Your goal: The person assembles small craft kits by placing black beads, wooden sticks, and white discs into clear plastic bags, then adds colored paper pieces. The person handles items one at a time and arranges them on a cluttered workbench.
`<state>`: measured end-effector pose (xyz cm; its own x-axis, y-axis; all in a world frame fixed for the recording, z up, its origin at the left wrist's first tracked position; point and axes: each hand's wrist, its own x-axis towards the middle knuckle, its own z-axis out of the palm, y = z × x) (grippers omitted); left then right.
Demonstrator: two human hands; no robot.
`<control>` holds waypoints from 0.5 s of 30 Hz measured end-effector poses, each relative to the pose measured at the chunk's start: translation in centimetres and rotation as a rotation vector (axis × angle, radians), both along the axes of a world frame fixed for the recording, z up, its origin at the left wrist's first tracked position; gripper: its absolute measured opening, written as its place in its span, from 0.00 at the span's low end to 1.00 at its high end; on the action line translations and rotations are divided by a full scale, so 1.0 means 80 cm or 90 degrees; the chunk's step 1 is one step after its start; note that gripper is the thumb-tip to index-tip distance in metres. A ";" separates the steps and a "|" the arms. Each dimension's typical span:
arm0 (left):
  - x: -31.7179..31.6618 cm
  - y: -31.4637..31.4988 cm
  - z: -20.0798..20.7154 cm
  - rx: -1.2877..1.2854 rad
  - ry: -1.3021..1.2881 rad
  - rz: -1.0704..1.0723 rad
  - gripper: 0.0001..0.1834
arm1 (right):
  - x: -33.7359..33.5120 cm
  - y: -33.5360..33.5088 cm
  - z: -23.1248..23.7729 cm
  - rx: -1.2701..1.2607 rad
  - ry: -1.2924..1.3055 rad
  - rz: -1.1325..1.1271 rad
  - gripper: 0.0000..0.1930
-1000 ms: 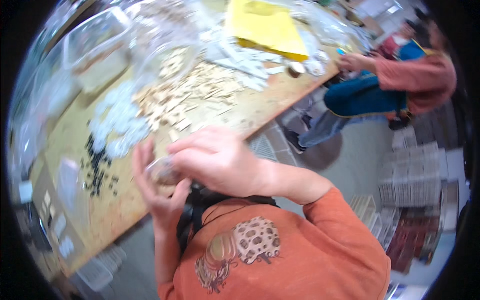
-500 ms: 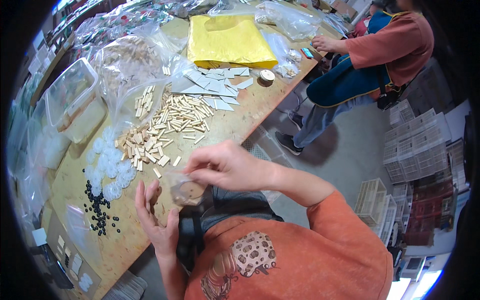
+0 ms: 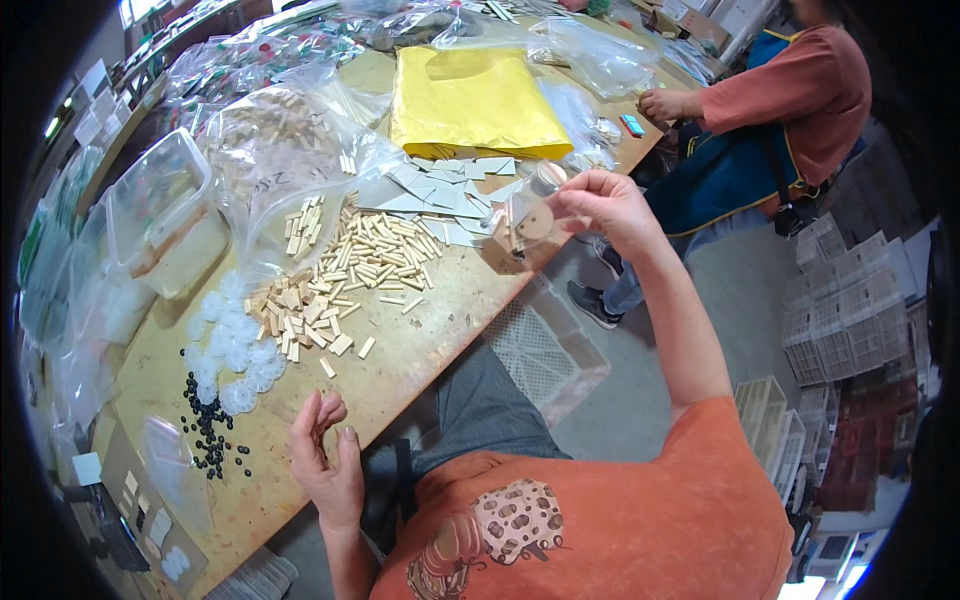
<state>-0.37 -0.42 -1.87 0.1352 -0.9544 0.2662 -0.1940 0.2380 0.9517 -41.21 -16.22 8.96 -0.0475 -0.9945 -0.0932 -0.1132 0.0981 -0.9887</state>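
My right hand (image 3: 608,208) is stretched out over the table's right edge and holds a small clear plastic bag (image 3: 524,225) with wooden pieces and a round wooden disc inside. My left hand (image 3: 326,462) hovers at the near table edge, fingers apart, holding nothing. Just beyond it lie loose wooden sticks and blocks (image 3: 345,270), white round discs (image 3: 228,343) and small black beads (image 3: 208,432) on the wooden table (image 3: 420,345).
A yellow bag (image 3: 472,100) and white flat pieces (image 3: 445,190) lie further back. Clear bags (image 3: 285,130) and a clear tub (image 3: 165,205) stand at left. Another person (image 3: 770,110) works at the table's far right. White plastic baskets (image 3: 850,300) are stacked on the floor.
My right hand has carried the small bag from in front of my chest out to the right and away. The left hand let go of it and stayed near the table edge.
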 end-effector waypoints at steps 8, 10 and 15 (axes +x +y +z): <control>-0.013 -0.006 -0.004 -0.020 -0.132 0.043 0.24 | -0.044 -0.129 0.012 -0.176 0.064 -0.046 0.11; -0.016 -0.009 -0.002 -0.064 -0.197 0.057 0.22 | -0.022 -0.172 -0.002 -0.376 0.231 -0.131 0.08; -0.016 -0.017 0.008 -0.171 -0.362 0.042 0.17 | -0.042 -0.237 -0.091 -0.498 0.661 0.056 0.05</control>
